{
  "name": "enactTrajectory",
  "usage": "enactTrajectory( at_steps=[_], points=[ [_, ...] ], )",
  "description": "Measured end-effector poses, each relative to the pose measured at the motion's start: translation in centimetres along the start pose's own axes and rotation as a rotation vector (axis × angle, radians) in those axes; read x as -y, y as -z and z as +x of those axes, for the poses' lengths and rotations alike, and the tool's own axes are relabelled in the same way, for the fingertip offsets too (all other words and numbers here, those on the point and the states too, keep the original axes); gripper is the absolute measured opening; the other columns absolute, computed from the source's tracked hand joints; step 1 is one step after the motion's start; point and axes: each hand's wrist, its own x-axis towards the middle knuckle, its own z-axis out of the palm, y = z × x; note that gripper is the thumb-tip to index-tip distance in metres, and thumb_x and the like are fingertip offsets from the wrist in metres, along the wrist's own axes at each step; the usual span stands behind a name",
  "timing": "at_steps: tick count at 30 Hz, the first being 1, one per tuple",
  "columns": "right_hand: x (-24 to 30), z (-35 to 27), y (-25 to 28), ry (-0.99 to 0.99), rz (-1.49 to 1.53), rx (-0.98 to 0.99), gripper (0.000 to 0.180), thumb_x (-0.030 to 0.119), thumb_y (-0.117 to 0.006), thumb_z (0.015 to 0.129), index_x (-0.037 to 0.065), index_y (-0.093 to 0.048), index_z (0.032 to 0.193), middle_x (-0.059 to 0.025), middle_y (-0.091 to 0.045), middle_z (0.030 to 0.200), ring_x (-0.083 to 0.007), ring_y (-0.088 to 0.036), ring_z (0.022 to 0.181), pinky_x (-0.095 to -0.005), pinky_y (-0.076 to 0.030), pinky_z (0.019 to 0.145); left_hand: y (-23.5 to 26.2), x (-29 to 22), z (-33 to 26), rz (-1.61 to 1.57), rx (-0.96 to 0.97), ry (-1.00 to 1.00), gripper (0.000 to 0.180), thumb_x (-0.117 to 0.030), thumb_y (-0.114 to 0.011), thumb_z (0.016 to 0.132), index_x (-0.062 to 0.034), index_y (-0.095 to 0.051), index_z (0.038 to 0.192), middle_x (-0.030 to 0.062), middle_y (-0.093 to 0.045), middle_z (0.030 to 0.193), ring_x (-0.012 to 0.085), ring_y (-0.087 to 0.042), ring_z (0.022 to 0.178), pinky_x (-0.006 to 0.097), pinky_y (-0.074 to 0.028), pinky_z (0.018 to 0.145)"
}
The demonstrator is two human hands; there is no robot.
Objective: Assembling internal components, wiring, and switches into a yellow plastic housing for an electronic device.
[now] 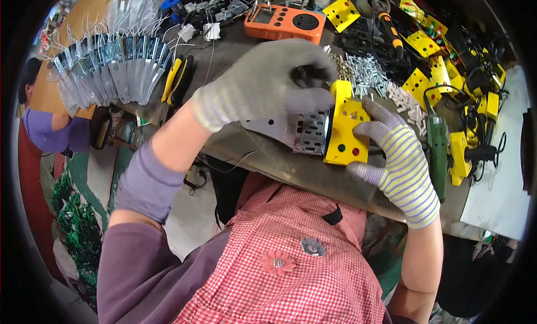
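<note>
A yellow plate (347,131) with round holes and a red and a green spot stands at the table's near edge. My right hand (400,162), in a striped glove, grips its right edge between thumb and fingers. Joined to or touching its left side is a perforated metal part (311,133) with a smooth grey blade (274,127) running left. My left hand (268,78), gloved in grey and slightly blurred, is above the metal part with its fingers curled near the plate's top. A dark patch shows inside that curl; what it holds, if anything, is unclear.
Behind my hands are heaps of screws (366,72) and pale plugs (408,103). An orange multimeter (285,23), yellow-handled pliers (173,78) and fanned metal blades (112,69) lie farther back and left. Right are a green power tool (438,156), a screwdriver (390,33) and yellow plates (422,43).
</note>
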Motion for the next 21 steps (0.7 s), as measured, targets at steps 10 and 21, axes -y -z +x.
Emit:
enactTrajectory(
  at_steps=[10,21],
  points=[
    [1.2,2.6,1.8,0.046,-0.262,0.290,0.060,0.035,-0.078,0.075,0.013,-0.066,0.130,-0.0199,-0.052,0.142,-0.0385,-0.059,0.115,-0.0426,-0.049,0.099,-3.2,4.5,-6.4,0.281,-0.116,-0.180,0.036,-0.015,-0.084,0.070,-0.0085,-0.068,0.101,0.0147,-0.061,0.117,0.0326,-0.064,0.101,0.041,-0.054,0.087],
    [0.6,3.6,2.0,0.050,-0.148,0.326,0.072,0.023,-0.089,0.059,0.015,-0.063,0.126,-0.0217,-0.052,0.137,-0.0395,-0.064,0.103,-0.0436,-0.054,0.087,-2.1,3.5,-4.5,0.758,0.072,-0.358,0.022,-0.021,-0.074,0.074,-0.0147,-0.067,0.094,0.0075,-0.059,0.108,0.0257,-0.064,0.095,0.034,-0.057,0.066]
  ],
)
